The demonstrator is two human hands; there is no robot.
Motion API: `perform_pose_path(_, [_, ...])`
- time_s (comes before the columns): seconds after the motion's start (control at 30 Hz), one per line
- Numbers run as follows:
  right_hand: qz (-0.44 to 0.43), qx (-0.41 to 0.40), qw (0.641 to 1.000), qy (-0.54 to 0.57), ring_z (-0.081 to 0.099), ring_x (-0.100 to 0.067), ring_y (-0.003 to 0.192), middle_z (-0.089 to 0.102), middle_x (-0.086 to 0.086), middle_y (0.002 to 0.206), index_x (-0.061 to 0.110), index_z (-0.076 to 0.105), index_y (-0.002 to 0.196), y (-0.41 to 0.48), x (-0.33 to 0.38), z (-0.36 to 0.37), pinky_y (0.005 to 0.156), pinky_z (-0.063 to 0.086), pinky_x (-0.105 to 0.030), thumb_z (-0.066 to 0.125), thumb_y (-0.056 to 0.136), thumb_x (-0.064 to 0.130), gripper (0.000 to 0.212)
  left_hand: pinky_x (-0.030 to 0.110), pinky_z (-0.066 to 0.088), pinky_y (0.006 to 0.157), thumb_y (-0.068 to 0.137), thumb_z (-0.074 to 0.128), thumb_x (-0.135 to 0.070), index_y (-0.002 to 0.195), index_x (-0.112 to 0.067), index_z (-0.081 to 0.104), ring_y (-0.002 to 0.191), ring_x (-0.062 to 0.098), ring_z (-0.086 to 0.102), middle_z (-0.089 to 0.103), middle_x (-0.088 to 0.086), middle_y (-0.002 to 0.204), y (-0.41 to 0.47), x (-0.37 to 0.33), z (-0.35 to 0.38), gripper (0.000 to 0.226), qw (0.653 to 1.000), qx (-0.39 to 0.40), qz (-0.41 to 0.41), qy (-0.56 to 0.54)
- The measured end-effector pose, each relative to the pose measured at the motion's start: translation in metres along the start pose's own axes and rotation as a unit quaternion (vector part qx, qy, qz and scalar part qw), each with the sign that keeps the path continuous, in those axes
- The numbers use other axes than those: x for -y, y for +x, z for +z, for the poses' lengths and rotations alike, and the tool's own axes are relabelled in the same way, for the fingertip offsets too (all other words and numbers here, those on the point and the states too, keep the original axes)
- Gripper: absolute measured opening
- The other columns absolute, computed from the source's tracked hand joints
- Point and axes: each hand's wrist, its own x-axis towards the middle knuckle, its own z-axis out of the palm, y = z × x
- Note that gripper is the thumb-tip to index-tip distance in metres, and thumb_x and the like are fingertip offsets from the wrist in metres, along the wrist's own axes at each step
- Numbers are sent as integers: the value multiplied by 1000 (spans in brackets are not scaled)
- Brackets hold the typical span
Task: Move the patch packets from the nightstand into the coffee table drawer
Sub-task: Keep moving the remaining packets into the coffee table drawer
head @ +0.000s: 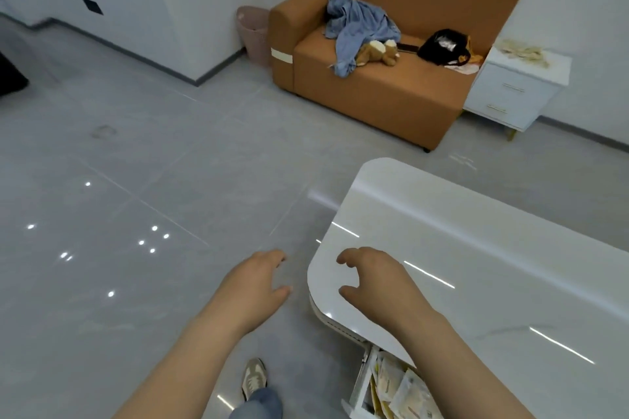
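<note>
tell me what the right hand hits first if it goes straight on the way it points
Likely nothing soon: the right hand points past the corner of the coffee table toward bare floor; its height is unclear.

You face an orange sofa [374, 95] with a blue cloth [357, 27], a plush toy [377, 51] and a black bag [442, 46] on its seat; a pink bin [253, 34] stands just beside its arm.
</note>
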Motion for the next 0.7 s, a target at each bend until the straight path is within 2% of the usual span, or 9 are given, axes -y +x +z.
perform_pose_path(0.3, [22,-8,1000,-4,49,-13,119,53,7,131,27,48,133,108,90,-17,93,39,-22,57,88,23,46,22,38,98,91,56,-33,138,-24,40,123,12,48,48,-6,135,71,87,-103,50,1000,-5,16,8])
perform_pose_path(0.47, [54,-31,998,16,50,-9,117,56,9,129,30,50,133,148,99,-28,86,35,-15,59,86,24,48,20,39,96,90,57,-33,136,-25,42,120,11,49,50,-6,133,116,99,-128,49,999,1,32,-13])
perform_pose_path(0.7, [74,-62,994,45,53,-10,114,58,7,124,28,52,130,220,82,-62,82,34,-14,61,86,23,46,22,39,99,91,57,-33,137,-23,42,120,11,49,50,-5,134,199,90,-159,50,999,-8,51,-4])
